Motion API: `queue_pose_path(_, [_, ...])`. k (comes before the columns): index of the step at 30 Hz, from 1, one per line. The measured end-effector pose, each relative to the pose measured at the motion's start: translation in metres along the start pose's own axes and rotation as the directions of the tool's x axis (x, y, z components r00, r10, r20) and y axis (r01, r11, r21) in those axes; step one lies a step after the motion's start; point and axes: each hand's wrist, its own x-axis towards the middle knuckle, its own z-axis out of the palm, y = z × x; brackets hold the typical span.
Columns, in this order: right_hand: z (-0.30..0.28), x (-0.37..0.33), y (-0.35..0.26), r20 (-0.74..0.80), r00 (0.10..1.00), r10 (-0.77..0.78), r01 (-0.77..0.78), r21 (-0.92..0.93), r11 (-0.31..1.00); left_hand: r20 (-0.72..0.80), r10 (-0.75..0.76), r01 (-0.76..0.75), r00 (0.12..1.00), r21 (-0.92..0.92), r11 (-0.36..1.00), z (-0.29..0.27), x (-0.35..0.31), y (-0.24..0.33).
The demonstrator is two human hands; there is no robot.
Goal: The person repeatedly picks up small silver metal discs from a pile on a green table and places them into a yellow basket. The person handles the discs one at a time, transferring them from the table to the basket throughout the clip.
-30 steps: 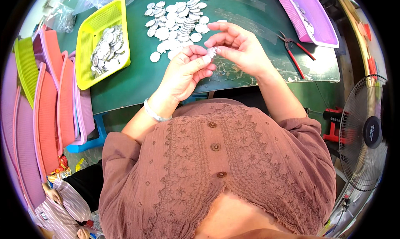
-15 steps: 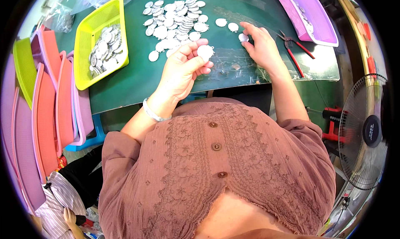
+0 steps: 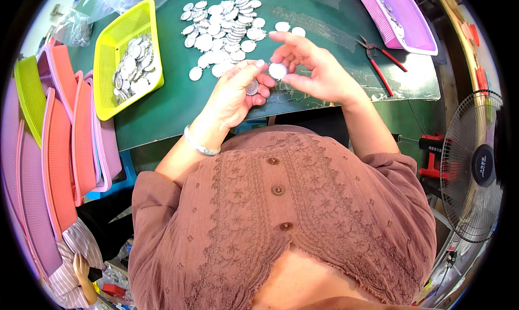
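My left hand (image 3: 238, 91) is closed around a round silver metal disc (image 3: 252, 87), partly covered by the curled fingers. Close beside it, my right hand (image 3: 319, 69) holds another small disc (image 3: 278, 71), bright white under the light, between thumb and fingers. Just beyond my hands spreads a pile of similar silver discs (image 3: 219, 34) with scalloped edges and small loops. Two more discs lie apart from the pile, above my right hand. To the left, a yellow-green plastic basket (image 3: 101, 77) contains many such discs.
Red-handled pliers (image 3: 380, 67) lie at the right of the green table (image 3: 173, 112). Behind them stands a purple basket (image 3: 416, 45) with some pieces. Stacked coloured baskets (image 3: 59, 164) line the left, near another person's hand (image 3: 81, 268). A fan (image 3: 470, 169) stands at the right.
My right hand has lifted a disc off the table and carried it left toward my left hand. The disc in my left hand has shifted lower into the fingers.
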Motion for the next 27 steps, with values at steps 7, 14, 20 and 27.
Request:
queue_pose_path(7, [0.01, 0.001, 0.006, -0.131, 0.991, 0.003, 0.0, 0.024, 1.0, 0.006, 0.066, -0.066, 0.998, -0.045, 0.997, -0.002, -0.001, -0.003])
queue_pose_path(14, [0.014, 0.0, 0.007, -0.179, 0.965, 0.192, -0.132, 0.3, 0.945, 0.029, 0.161, -0.152, 0.987, -0.198, 0.968, 0.002, -0.003, -0.005])
queue_pose_path(20, [0.015, 0.003, 0.007, -0.185, 0.964, 0.19, -0.125, 0.317, 0.94, 0.065, 0.152, -0.13, 0.986, -0.261, 0.956, 0.0, -0.003, -0.005])
queue_pose_path(27, [0.017, 0.004, 0.007, -0.185, 0.962, 0.2, -0.127, 0.343, 0.931, 0.045, 0.107, -0.089, 0.993, -0.296, 0.951, -0.001, -0.002, -0.005])
